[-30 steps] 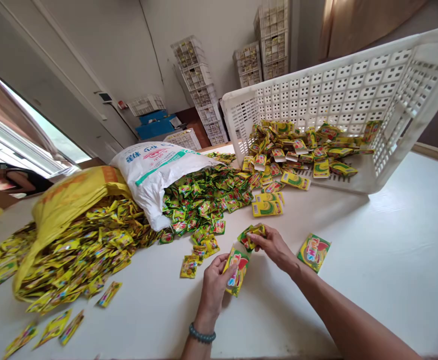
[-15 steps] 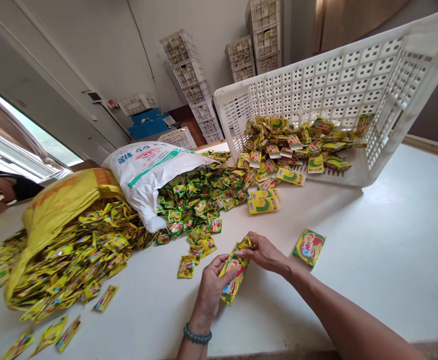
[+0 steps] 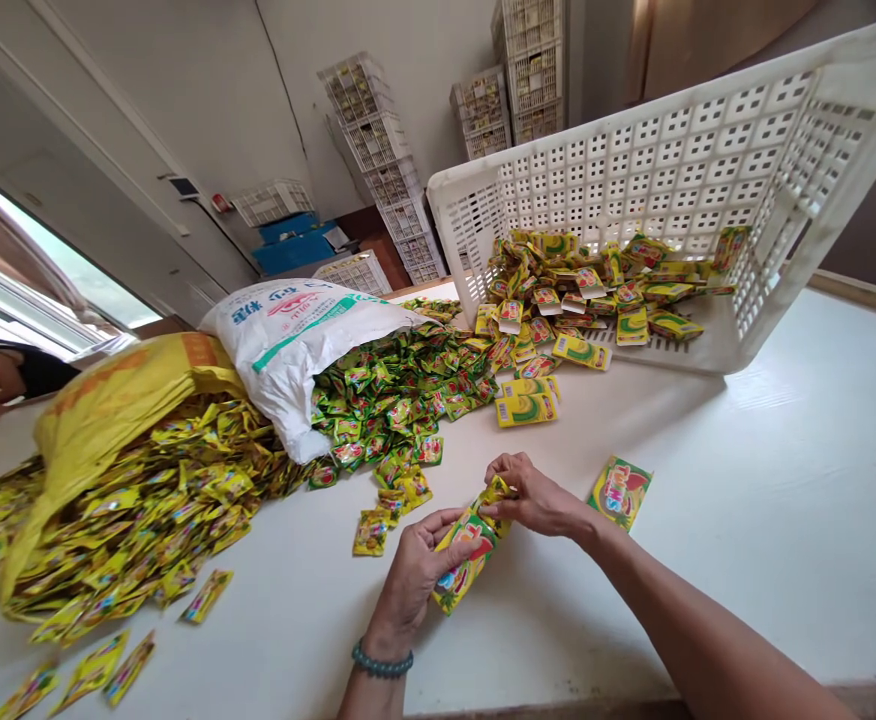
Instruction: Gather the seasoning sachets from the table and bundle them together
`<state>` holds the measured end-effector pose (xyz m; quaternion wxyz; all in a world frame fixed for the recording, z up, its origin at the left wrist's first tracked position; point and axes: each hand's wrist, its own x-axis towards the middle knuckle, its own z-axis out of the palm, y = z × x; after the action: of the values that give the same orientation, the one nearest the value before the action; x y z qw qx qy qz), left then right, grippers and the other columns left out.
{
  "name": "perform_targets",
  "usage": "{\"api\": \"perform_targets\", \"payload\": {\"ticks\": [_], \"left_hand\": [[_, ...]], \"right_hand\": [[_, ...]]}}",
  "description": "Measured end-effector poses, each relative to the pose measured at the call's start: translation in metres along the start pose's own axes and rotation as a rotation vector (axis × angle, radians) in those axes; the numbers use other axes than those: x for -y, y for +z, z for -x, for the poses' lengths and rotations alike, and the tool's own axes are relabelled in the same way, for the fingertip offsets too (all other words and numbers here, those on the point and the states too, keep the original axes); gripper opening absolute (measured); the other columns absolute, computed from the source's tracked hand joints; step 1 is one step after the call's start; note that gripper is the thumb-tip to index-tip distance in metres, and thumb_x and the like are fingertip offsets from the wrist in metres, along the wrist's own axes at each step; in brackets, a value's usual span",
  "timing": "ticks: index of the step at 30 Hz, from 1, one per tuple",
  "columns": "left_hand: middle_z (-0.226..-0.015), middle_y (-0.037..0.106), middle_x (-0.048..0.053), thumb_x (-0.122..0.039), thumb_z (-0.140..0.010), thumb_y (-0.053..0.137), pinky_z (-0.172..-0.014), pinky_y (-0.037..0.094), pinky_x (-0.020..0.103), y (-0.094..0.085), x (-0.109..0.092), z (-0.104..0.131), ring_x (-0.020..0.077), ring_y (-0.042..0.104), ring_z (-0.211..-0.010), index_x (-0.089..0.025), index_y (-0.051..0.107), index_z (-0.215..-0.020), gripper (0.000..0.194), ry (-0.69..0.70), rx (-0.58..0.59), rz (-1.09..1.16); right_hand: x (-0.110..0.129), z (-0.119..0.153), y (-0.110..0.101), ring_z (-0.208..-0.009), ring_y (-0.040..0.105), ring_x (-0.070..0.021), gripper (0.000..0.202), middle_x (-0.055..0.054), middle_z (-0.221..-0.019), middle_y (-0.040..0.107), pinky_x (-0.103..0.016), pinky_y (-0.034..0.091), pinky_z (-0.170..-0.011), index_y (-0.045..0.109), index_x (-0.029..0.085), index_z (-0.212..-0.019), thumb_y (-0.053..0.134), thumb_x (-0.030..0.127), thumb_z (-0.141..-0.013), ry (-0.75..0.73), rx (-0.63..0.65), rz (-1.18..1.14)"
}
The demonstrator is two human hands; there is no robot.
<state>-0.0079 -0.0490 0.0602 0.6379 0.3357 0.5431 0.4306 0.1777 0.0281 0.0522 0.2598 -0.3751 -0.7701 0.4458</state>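
Observation:
My left hand [image 3: 417, 568], with a beaded bracelet at the wrist, grips a small yellow and green candy box [image 3: 451, 588] and tilts it up to the right. At the box's upper end my right hand [image 3: 534, 497] pinches a yellow sachet [image 3: 496, 492]; how far it sits inside the box is hidden by the fingers. Another candy box [image 3: 619, 492] lies flat to the right of my right hand. A few loose yellow sachets [image 3: 370, 532] lie to the left of my hands.
A white plastic crate [image 3: 633, 150] lies on its side at the back right, with many small boxes [image 3: 580, 352] spilling out. At left, a yellow sack [image 3: 123, 400] and a white sack [image 3: 288, 330] spill sachets. Stacked crates [image 3: 393, 185] stand behind. Part of another person [image 3: 3, 370] shows far left.
My right hand has shifted slightly up and right at the box's end, fingers more curled. The box in my left hand has tilted a little and moved slightly left.

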Motion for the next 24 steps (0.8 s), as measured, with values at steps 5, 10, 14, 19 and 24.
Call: {"api": "perform_targets", "payload": {"ticks": [5,10,14,19,24], "left_hand": [[-0.082,0.075,0.006,-0.026,-0.055,0.089,-0.064,0.050,0.023,0.003,0.001,-0.005,0.0142,0.066,-0.067,-0.013,0.071,-0.095,0.046,-0.023,0.061,0.010],[-0.077,0.074,0.005,-0.027,-0.051,0.090,-0.062,0.050,0.024,0.003,0.011,-0.013,0.0146,0.065,-0.063,-0.013,0.070,-0.091,0.047,-0.061,-0.021,0.121],[-0.082,0.075,0.004,-0.024,-0.053,0.088,-0.065,0.051,0.025,0.003,0.018,-0.018,0.0151,0.067,-0.067,-0.016,0.070,-0.095,0.046,0.024,-0.068,0.150],[-0.081,0.075,0.004,-0.022,-0.053,0.088,-0.067,0.052,0.025,0.000,0.020,-0.020,0.0168,0.068,-0.068,-0.015,0.070,-0.096,0.047,0.070,-0.080,0.125],[-0.087,0.076,0.006,-0.023,-0.056,0.086,-0.071,0.053,0.027,0.002,0.022,-0.021,0.0189,0.070,-0.075,-0.015,0.069,-0.100,0.048,0.117,-0.112,0.135]], "right_hand": [[0.000,-0.002,0.016,-0.099,0.045,-0.0226,0.008,-0.005,-0.092,0.058,-0.033,0.040,-0.087,0.065,0.017,-0.069,0.066,0.011,-0.074,-0.022,-0.097,0.033],[-0.004,-0.004,0.017,-0.105,0.046,-0.0248,0.010,-0.007,-0.099,0.058,-0.038,0.038,-0.096,0.067,0.018,-0.077,0.060,0.022,-0.082,0.046,-0.022,-0.025],[-0.011,-0.005,0.011,-0.115,0.041,-0.0273,0.019,-0.008,-0.113,0.057,-0.044,0.034,-0.102,0.069,0.020,-0.083,0.060,0.038,-0.085,0.099,-0.153,-0.097],[-0.014,-0.004,0.019,-0.115,0.039,-0.0274,0.017,-0.007,-0.112,0.061,-0.044,0.038,-0.100,0.070,0.023,-0.079,0.064,0.039,-0.082,0.056,-0.146,-0.117],[-0.010,-0.005,0.029,-0.119,0.038,-0.0278,0.028,-0.008,-0.118,0.059,-0.045,0.035,-0.103,0.073,0.024,-0.081,0.055,0.043,-0.089,0.068,-0.176,-0.098]]}}
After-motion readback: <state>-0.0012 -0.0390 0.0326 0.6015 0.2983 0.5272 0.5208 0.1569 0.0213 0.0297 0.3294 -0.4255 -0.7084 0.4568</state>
